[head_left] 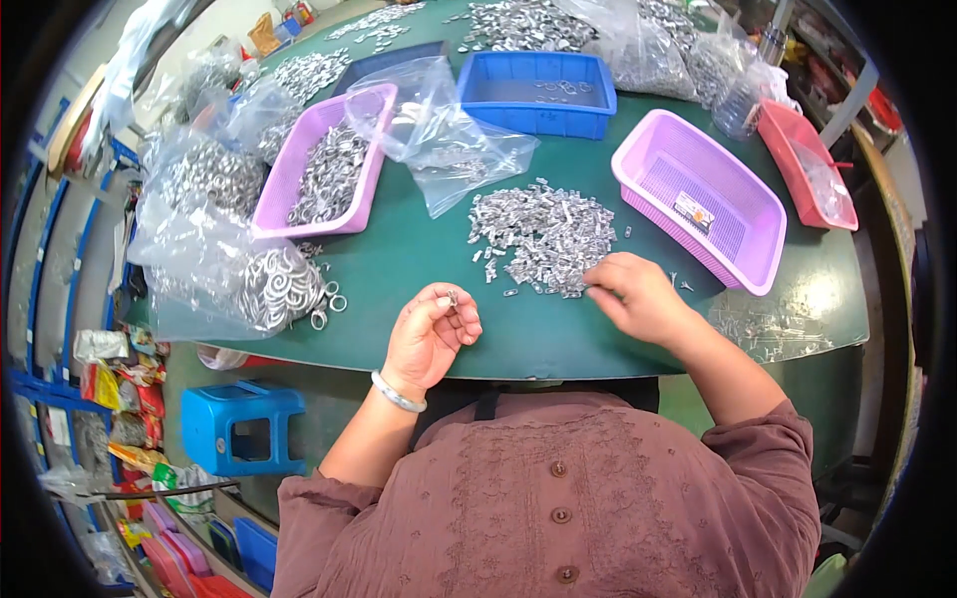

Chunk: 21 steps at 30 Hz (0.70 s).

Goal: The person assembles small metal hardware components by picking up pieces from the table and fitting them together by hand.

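My left hand (429,334), palm turned up near the table's front edge, pinches a small silvery metal piece (453,298) between thumb and forefinger. A loose pile of small flat metal pieces (543,234) lies in front of me on the green table. At the pile's lower right edge, my right hand (638,296) reaches down with thumb and fingers drawn together. Whatever sits between those fingertips is too small and hidden to make out. Right of the pile stands a pink-purple plastic basket (733,214) with a label on its floor.
Another purple basket (374,169) holds metal parts. Clear bags of metal rings (279,289) crowd the left side. A crumpled plastic bag (449,149), a blue tray (538,120) and bagged parts (648,60) stand behind. A red tray (797,179) sits far right; a blue stool (244,424) stands lower left.
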Each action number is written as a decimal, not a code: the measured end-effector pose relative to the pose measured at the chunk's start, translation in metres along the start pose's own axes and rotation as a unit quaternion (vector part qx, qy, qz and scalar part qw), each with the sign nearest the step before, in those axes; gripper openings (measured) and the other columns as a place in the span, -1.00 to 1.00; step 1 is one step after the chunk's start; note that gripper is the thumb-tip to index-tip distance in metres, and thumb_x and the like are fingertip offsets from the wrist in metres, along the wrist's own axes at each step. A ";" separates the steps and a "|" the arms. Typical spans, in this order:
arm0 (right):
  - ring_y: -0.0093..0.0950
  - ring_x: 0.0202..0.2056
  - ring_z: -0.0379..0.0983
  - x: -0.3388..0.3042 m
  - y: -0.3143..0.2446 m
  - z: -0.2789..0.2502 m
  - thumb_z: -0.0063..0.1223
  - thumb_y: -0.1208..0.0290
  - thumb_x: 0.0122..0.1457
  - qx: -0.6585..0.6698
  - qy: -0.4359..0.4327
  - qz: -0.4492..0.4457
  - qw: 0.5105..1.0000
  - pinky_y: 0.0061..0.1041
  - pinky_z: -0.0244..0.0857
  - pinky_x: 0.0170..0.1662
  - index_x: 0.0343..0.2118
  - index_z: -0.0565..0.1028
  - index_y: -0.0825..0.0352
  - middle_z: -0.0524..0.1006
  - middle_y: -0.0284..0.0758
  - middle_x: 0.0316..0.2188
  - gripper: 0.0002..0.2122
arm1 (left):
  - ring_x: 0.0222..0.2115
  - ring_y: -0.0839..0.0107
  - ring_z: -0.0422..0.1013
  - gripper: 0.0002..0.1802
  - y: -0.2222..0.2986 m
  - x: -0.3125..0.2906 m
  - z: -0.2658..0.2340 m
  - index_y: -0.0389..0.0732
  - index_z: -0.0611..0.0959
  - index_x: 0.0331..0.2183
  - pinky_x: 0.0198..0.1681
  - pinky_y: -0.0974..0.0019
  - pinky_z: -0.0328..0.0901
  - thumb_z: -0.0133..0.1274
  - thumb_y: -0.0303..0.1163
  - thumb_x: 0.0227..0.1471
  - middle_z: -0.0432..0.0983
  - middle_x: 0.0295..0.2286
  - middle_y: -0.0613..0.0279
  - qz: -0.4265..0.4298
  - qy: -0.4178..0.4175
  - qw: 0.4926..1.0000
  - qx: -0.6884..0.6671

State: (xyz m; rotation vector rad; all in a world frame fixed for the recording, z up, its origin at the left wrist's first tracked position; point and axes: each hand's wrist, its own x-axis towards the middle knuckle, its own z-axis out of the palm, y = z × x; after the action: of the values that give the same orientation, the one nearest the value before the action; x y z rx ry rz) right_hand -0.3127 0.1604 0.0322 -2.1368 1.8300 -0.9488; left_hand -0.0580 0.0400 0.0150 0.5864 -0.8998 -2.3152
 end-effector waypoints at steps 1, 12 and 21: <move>-0.26 -0.37 0.38 0.003 0.001 0.003 0.01 0.49 -0.08 -0.028 -0.007 -0.031 0.999 -0.34 0.28 -0.30 -0.47 0.46 0.32 0.44 -0.25 -0.48 -0.91 | -0.54 0.36 0.34 -0.84 0.002 0.005 0.003 -0.26 0.47 -0.41 -0.45 0.39 0.26 -0.11 -0.37 -0.03 0.42 -0.54 0.16 0.002 0.010 1.000 0.023; -0.40 -0.34 0.22 0.046 -0.023 0.059 -0.08 0.40 -0.19 -0.174 -0.005 -0.160 0.972 -0.46 0.10 -0.29 -0.69 0.43 0.28 0.32 -0.35 -0.52 -0.90 | -0.45 0.43 0.38 -0.77 0.006 0.041 -0.012 -0.32 0.50 -0.35 -0.40 0.44 0.26 -0.15 -0.59 -0.15 0.46 -0.42 0.17 -0.031 -0.018 0.999 0.037; -0.38 -0.32 0.25 0.050 -0.041 0.065 -0.08 0.43 -0.16 -0.168 -0.026 -0.114 0.979 -0.44 0.11 -0.24 -0.58 0.43 0.28 0.34 -0.34 -0.50 -0.92 | -0.61 0.65 0.24 -0.87 0.023 0.029 -0.026 -0.25 0.51 -0.37 -0.55 0.61 0.14 -0.06 -0.43 0.00 0.41 -0.55 0.37 -0.080 -0.019 0.981 0.173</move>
State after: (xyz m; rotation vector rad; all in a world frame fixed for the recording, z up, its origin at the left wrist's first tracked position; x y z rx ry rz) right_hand -0.2397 0.1057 0.0201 -2.5903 1.8599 -0.6522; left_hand -0.0560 -0.0050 0.0088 0.7847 -1.3337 -2.3319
